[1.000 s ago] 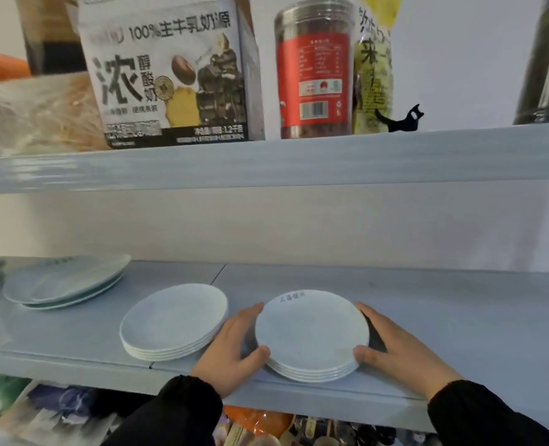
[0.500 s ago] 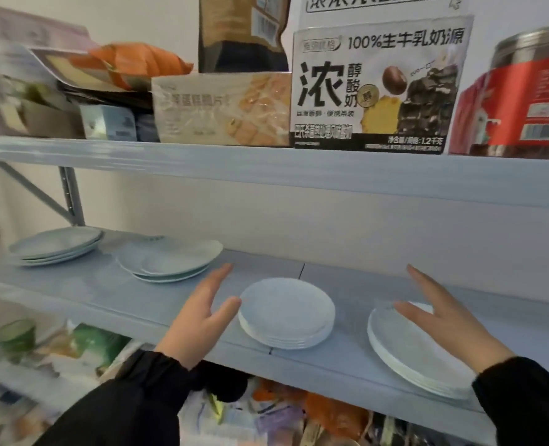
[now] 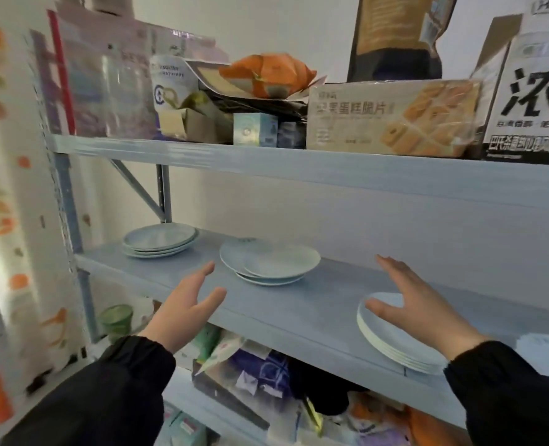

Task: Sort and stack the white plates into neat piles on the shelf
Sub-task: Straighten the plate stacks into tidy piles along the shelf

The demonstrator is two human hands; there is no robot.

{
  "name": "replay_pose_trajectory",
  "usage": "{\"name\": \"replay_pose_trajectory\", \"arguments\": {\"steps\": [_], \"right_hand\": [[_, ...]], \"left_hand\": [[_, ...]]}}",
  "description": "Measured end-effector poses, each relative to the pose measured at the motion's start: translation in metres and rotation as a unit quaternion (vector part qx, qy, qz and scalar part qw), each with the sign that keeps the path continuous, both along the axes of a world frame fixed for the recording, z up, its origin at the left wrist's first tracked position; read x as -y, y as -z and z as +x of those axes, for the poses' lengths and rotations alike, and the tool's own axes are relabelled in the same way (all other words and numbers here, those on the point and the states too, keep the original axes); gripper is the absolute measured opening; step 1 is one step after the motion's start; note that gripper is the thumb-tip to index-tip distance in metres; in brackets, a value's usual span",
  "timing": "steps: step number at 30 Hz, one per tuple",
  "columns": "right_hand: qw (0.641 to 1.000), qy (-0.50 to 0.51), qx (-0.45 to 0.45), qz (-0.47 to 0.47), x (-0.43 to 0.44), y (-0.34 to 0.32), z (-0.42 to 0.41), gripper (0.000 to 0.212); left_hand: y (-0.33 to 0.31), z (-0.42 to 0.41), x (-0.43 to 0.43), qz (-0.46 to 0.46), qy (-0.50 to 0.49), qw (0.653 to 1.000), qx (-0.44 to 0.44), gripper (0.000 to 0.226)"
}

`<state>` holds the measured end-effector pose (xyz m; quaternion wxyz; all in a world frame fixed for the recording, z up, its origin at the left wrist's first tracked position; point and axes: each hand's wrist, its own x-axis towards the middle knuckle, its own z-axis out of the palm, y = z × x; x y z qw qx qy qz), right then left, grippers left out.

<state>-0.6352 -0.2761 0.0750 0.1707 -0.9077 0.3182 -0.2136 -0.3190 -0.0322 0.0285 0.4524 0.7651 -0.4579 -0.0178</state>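
White plates (image 3: 279,262) make three clear piles on the shelf (image 3: 298,305); left hand (image 3: 183,313) and right hand (image 3: 427,317), grip wide.

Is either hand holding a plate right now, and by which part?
Nothing is held: the left hand and the right hand are both open and grip none of the plates.

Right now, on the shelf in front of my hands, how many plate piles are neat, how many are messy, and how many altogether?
Neat piles: 2 (far-left pile, right pile)
Messy piles: 1 (middle pile)
Total: 3, not counting a white blur at the right edge, too unclear to call.
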Motion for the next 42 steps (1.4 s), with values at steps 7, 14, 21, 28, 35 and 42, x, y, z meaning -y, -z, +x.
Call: {"name": "replay_pose_trajectory", "arguments": {"steps": [7, 14, 21, 28, 35, 42], "right_hand": [[0.998, -0.035, -0.042, -0.014, 0.006, 0.010, 0.054, 0.097], [0.994, -0.055, -0.078, -0.062, 0.025, 0.005, 0.096, 0.109], [0.987, -0.079, -0.127, -0.060, 0.015, -0.002, 0.122, 0.116], [0.990, -0.070, -0.098, -0.072, 0.001, 0.004, 0.154, 0.114], [0.997, 0.032, 0.068, 0.012, 0.018, 0.044, 0.228, 0.104], [0.953, 0.157, 0.254, 0.042, 0.049, 0.088, 0.254, 0.078]], "left_hand": [[0.005, 0.039, 0.027, 0.016, -0.022, 1.000, 0.012, 0.062], [-0.007, 0.067, 0.080, 0.035, -0.022, 0.999, 0.008, 0.057], [-0.002, 0.108, 0.130, 0.053, -0.020, 0.997, 0.052, 0.058], [0.022, 0.154, 0.164, -0.002, -0.006, 1.000, -0.014, 0.070], [0.030, 0.207, 0.197, -0.034, 0.043, 0.995, -0.079, 0.060], [0.058, 0.241, 0.219, -0.061, 0.092, 0.983, -0.143, 0.062]]}}
